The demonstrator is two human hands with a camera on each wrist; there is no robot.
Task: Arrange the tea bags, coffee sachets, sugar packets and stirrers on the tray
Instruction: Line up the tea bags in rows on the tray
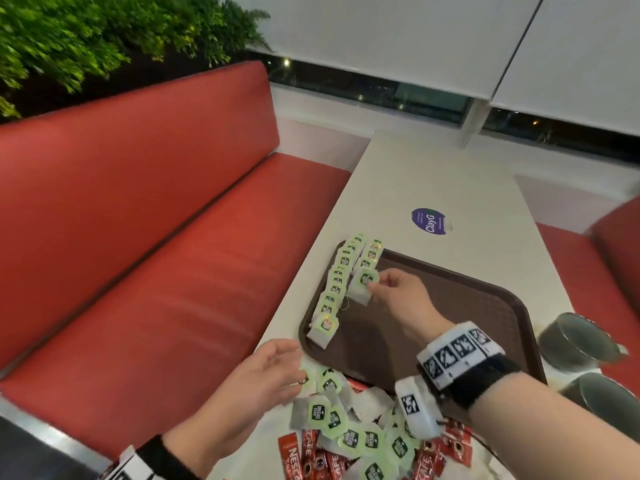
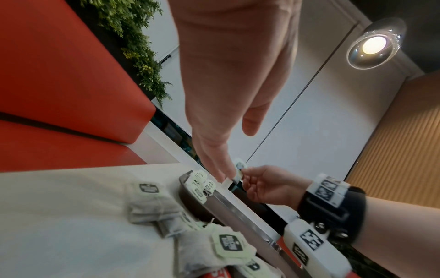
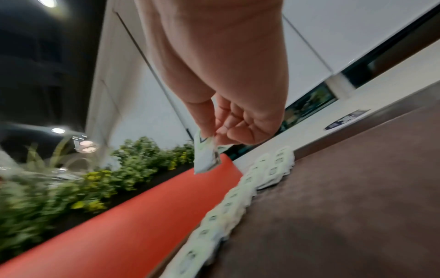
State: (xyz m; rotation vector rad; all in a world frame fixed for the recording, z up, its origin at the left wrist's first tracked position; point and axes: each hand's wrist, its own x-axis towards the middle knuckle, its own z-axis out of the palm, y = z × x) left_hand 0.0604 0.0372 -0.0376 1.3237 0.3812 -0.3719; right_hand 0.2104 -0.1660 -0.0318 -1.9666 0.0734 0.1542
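Observation:
A brown tray lies on the white table. Along its left edge runs a row of green-tagged tea bags, with a short second row at the far end. My right hand pinches one tea bag by its tag, just above the tray beside the second row; in the right wrist view that tea bag hangs from thumb and fingers. My left hand hovers, fingers relaxed, over a loose pile of tea bags and red coffee sachets near the front edge.
Two dark metal cups stand right of the tray. A purple sticker marks the table beyond the tray. A red bench seat runs along the left, with plants behind it.

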